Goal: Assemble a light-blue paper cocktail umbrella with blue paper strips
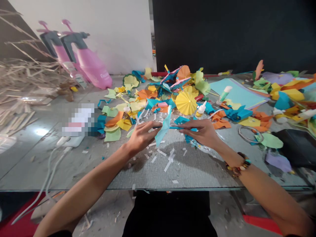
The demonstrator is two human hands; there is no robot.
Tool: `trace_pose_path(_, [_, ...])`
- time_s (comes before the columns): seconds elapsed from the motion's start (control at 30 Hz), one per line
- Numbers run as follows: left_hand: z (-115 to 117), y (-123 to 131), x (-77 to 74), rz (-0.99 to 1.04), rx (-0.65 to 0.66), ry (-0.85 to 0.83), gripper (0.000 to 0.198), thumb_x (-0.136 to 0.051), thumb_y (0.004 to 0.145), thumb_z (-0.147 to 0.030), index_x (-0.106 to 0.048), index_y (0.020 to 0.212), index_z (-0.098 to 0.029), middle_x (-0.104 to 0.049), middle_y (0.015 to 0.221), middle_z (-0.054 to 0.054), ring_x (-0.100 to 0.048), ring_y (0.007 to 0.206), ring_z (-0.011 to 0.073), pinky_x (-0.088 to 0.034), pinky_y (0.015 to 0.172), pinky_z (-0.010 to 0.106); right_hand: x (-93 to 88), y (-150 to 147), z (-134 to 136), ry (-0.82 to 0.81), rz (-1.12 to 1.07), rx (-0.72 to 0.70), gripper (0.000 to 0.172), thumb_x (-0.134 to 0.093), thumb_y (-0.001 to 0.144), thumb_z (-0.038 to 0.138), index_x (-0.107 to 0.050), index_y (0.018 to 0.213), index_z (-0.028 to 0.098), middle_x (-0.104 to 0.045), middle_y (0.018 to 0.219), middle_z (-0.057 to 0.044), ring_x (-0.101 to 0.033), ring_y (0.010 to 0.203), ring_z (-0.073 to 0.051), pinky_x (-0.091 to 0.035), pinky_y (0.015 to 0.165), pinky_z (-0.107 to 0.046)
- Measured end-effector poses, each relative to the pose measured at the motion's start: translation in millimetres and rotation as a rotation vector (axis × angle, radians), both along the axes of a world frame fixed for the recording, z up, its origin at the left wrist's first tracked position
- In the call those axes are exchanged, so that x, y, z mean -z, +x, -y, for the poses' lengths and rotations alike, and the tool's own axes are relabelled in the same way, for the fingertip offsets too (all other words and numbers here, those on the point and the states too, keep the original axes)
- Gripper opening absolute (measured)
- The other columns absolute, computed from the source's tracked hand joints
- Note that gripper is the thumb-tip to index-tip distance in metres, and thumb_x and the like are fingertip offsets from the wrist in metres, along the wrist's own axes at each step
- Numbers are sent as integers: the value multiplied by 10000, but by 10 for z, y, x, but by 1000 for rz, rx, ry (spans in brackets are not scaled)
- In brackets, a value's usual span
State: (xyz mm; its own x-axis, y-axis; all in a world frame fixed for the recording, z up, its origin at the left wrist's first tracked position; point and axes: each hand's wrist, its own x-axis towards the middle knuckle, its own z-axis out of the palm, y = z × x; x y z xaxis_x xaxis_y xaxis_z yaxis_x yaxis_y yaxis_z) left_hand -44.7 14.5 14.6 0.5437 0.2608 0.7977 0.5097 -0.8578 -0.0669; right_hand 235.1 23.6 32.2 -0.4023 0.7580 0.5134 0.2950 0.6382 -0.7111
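Observation:
Above the table, a folded light-blue paper piece [164,127] hangs upright between my hands, with a thin darker blue stem [175,127] running from it to the right. My left hand [142,135] pinches the paper's left side, fingertips partly behind it. My right hand [201,131] closes its fingertips on the stem's right end. Below both hands, white paper scraps [170,159] are scattered on the grey table [148,177]. Just behind my right hand stands a small glue bottle [200,109], near a yellow pleated paper disc [185,100].
Coloured paper cuttings cover the table's far side. A glue stick [225,94] and paper sheets [237,90] are at the right, with a black box [295,146] nearer. Pink spray bottles [91,67], thin wooden sticks [22,79] and a cabled device [71,140] occupy the left.

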Motion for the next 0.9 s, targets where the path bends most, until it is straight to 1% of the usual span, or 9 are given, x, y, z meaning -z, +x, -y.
trace_pose_path(0.07, [7,6,-3,10,-19,13,173,-545,961,-108,-669,1045,-195,-720,1015,78,-703,891,140,-572,760,241,6,-15,-4,-104,-59,9,259,-818,807,380,-820,1030,248,-815,912,-36,-755,743,-186,-642,637,-283])
trace_pose_path(0.13, [13,19,-8,39,-43,18,191,-551,954,-96,-664,1067,-201,-717,1021,72,-699,897,137,-576,768,242,10,-18,-14,-136,-85,22,295,-829,791,393,-818,1038,232,-815,930,-44,-760,754,-189,-650,653,-286])
trace_pose_path(0.2, [22,39,-16,64,-52,19,160,-560,944,-100,-661,1033,-187,-711,1021,79,-693,870,138,-575,742,244,12,-15,-21,-89,-58,34,252,-800,823,391,-820,1019,234,-815,904,-37,-756,731,-179,-643,648,-278])
trace_pose_path(0.27, [34,64,-29,64,-60,5,124,-568,939,-117,-658,1005,-172,-708,1023,87,-690,853,146,-575,723,253,15,-15,-19,26,16,54,191,-738,885,367,-818,1011,247,-812,872,-24,-739,688,-158,-617,617,-263])
trace_pose_path(0.37, [53,103,-49,66,-109,-39,128,-605,943,-152,-668,1052,-175,-709,989,70,-695,844,149,-577,743,265,22,-29,-1,199,128,88,173,-685,934,320,-802,1046,260,-809,903,-20,-723,677,-145,-573,606,-257])
trace_pose_path(0.43, [52,116,-50,79,-131,-74,143,-625,943,-169,-677,1075,-183,-710,968,56,-698,833,145,-573,750,263,23,-43,13,247,176,94,170,-673,946,304,-794,1055,257,-808,926,-22,-727,699,-148,-561,624,-261])
trace_pose_path(0.63, [-16,91,24,67,-59,-223,85,-643,896,-183,-683,967,-158,-720,1018,95,-703,892,188,-565,765,292,29,-57,25,240,173,106,168,-662,958,296,-781,1068,252,-807,956,-14,-757,774,-171,-577,686,-278])
trace_pose_path(0.77, [-22,102,64,93,-37,-312,97,-660,835,-150,-684,930,-153,-709,984,84,-690,840,169,-547,701,262,54,-51,29,239,171,97,178,-652,964,288,-775,1090,264,-805,1004,-11,-765,838,-183,-591,725,-292])
trace_pose_path(0.9, [2,131,61,119,-20,-367,112,-650,819,-132,-682,925,-144,-697,955,78,-681,834,159,-543,712,253,57,-62,51,234,192,76,193,-640,973,306,-772,1107,259,-802,994,-13,-751,791,-169,-576,703,-282])
